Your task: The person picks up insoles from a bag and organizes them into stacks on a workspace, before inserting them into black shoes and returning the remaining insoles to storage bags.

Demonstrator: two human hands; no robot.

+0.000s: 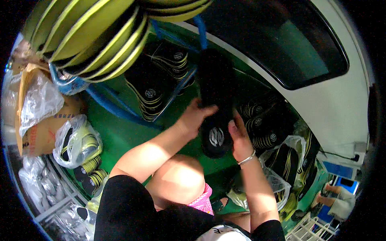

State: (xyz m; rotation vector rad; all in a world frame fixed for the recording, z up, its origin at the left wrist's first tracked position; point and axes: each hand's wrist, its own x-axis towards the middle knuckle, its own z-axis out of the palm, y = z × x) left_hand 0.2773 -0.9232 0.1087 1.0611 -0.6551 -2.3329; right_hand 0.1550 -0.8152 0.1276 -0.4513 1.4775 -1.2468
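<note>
Insole [217, 100], black with a pale round print at its near end, held lengthwise between both hands at the centre. Left hand [197, 118] at the left edge, pinching with thumb on top; right hand [241, 142] at the right edge, likewise pinching; spread of the remaining fingers too blurred to tell. Stacked insoles [150, 92] farther left, dark piles [259, 120] just right, clear bag [78, 150] far left.

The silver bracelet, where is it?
In the head view, the bracelet is right of centre, around the wrist just below the right hand, near the lower end of the long black piece.
</note>
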